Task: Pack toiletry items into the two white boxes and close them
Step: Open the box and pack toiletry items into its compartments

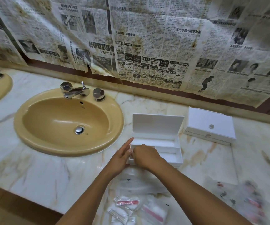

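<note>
Open white rectangular cardboard box [159,144] sits on marble table [33,172] right of the sink. Left hand [121,158], fingers straight, is laid against its left wall; right hand [144,155] is curled inside, grasp not discernible.

Both forearms reaching forward — hands meeting.
Left hand [121,157] flat, fingers straight; right hand [144,155] curled, knuckles up, fingertips hidden.

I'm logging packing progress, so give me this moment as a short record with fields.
open box: white box, lid up, compartments visible, nothing visible inside
closed box: second white box, lid shut, right of the open one
left hand: left hand rests against the open box's left end
right hand: right hand curled at the near-left compartment; any held item hidden
unpacked: sachets on marble counter
</note>
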